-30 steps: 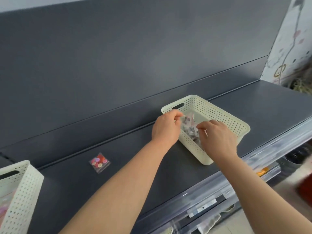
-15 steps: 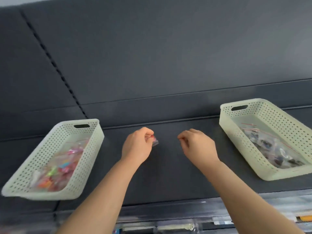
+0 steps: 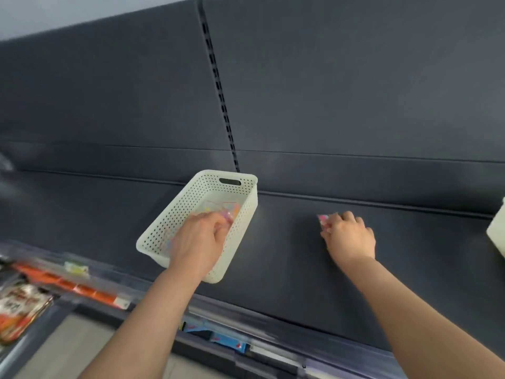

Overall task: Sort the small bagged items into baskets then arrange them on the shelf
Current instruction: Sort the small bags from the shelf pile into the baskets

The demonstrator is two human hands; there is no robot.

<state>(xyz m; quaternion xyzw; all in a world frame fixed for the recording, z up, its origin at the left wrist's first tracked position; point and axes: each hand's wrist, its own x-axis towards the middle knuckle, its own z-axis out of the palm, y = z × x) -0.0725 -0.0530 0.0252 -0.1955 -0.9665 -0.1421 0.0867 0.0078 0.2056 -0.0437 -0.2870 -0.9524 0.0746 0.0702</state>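
A white perforated basket (image 3: 166, 222) stands on the dark shelf (image 3: 287, 263), left of centre, with several small clear bags of colourful pieces inside. My left hand (image 3: 198, 240) reaches into it, its fingers curled on a small bag of pink pieces (image 3: 229, 216). To the right, my right hand (image 3: 351, 237) rests low on the shelf. Its fingertips pinch another small bag of pink pieces (image 3: 323, 221) that lies on the shelf surface. The picture is blurred by motion.
A second white basket (image 3: 497, 236) shows only its corner at the right edge. A slotted upright (image 3: 218, 86) runs up the dark back panel. Below the shelf's clear front rail (image 3: 246, 318) lie packaged goods (image 3: 19, 310) on lower shelves.
The view has swung left. My left hand has carried its small bag from the open shelf into the left basket. My right hand has dropped onto the shelf and taken hold of another bag.
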